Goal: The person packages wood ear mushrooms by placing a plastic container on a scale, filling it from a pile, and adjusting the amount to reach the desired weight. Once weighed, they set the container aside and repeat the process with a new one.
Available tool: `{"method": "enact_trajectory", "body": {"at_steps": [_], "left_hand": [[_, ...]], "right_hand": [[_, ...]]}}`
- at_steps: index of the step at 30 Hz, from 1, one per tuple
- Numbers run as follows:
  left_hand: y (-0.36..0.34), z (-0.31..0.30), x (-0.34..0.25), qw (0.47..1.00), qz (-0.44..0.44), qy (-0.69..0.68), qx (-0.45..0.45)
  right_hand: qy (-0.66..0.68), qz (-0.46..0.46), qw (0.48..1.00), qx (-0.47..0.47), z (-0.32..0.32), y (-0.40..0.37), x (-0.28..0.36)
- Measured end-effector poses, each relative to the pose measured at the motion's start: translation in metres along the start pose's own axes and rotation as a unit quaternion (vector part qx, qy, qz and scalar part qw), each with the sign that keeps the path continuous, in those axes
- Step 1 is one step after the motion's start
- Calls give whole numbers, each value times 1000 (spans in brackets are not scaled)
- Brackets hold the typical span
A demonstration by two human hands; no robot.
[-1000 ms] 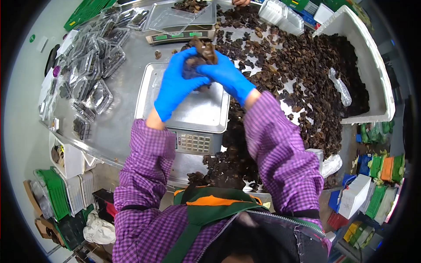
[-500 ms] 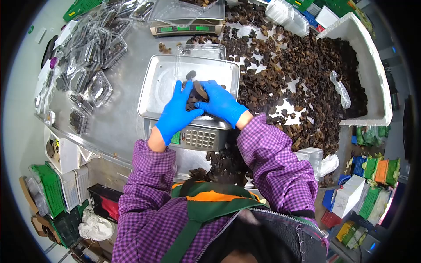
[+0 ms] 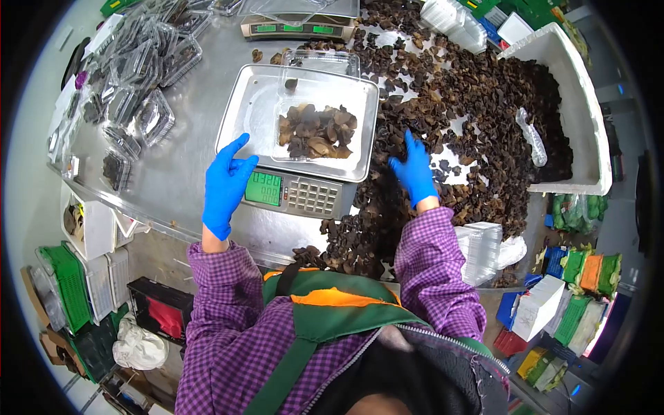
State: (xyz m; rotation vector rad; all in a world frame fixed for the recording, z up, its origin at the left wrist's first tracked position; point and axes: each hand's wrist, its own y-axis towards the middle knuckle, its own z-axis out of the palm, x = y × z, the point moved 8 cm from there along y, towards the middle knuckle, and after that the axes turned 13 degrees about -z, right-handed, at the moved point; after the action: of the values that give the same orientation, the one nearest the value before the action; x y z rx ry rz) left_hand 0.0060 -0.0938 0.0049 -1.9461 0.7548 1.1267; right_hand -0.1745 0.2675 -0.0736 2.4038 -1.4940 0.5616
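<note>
On the metal tray of a scale (image 3: 242, 104) sits an open clear plastic box with brown dried fungus pieces (image 3: 318, 131) in it. One small dark piece lies near the back of the box. My left hand (image 3: 227, 183), in a blue glove, is empty with fingers apart beside the tray's front left corner, next to the lit green display (image 3: 263, 188). My right hand (image 3: 415, 169), also gloved in blue, has its fingers apart over the loose fungus pile (image 3: 449, 90) right of the scale; nothing shows between its fingers.
Closed clear boxes (image 3: 138, 66) are heaped at the left. A second scale (image 3: 297, 29) stands at the back. A white foam box (image 3: 588, 117) of fungus lies at the right, with a clear scoop-like item (image 3: 531, 137). Stacked clear containers sit at the back (image 3: 453, 26) and front right (image 3: 478, 252).
Both hands have come off the fungus in the box and moved apart, left hand to the left, right hand to the right over the pile. The fungus and display now show.
</note>
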Motion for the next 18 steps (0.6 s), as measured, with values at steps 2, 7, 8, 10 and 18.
{"method": "enact_trajectory", "body": {"at_steps": [2, 7, 8, 10, 18], "left_hand": [[-3, -1, 10, 1000, 5, -3, -2], [-11, -6, 1, 1000, -23, -2, -11], [-10, -7, -5, 1000, -5, -21, -14], [-8, -12, -9, 999, 11, -39, -23], [-4, -16, 1, 998, 22, -60, -15]], "right_hand": [[-46, 55, 993, 99, 53, -38, -34], [37, 9, 999, 13, 52, -56, -34], [74, 28, 997, -1, 42, -54, -30], [63, 54, 996, -14, 17, -52, -16], [302, 38, 951, -60, -36, -34, 55]]}}
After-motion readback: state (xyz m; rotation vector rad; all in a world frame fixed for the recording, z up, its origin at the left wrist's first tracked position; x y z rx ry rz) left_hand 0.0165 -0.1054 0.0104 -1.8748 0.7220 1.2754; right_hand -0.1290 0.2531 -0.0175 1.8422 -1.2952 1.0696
